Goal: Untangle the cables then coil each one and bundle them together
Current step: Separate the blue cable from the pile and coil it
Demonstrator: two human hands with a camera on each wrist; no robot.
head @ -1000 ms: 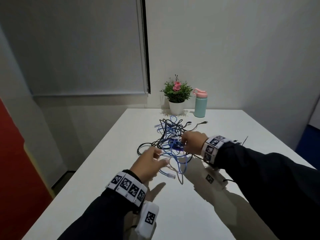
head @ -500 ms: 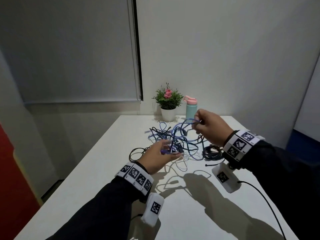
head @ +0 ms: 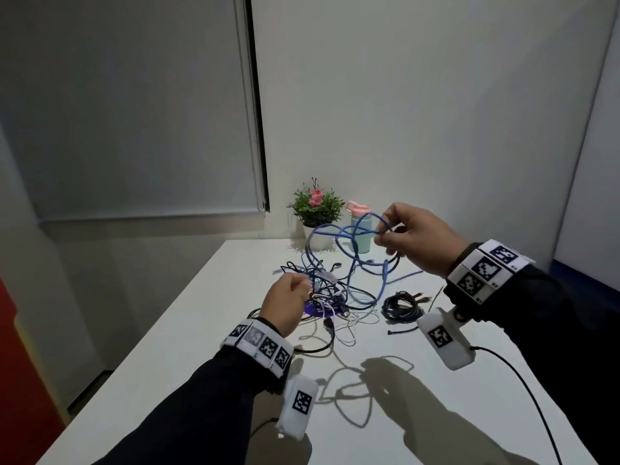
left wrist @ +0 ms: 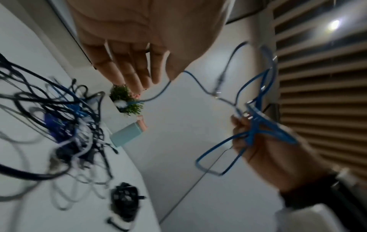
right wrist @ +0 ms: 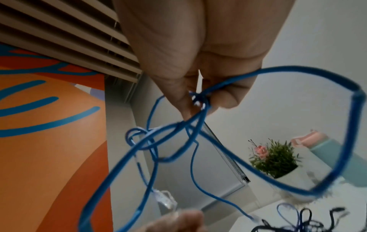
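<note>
My right hand is raised above the white table and pinches crossed loops of a blue network cable between thumb and fingers. The right wrist view shows that pinch on the blue cable, with a clear plug dangling below. From there the cable drops into a tangle of black, white and blue cables. My left hand hovers at the tangle's left side. In the left wrist view its fingers look fairly straight with nothing in the palm.
A coiled black cable lies apart, right of the tangle. A potted plant and a mint bottle with a pink lid stand at the table's far edge by the wall. A red panel stands left of the table.
My right hand took hold of blue cable loops in the tangle and lifted them up and to the right. My left hand stayed low by the tangle.
</note>
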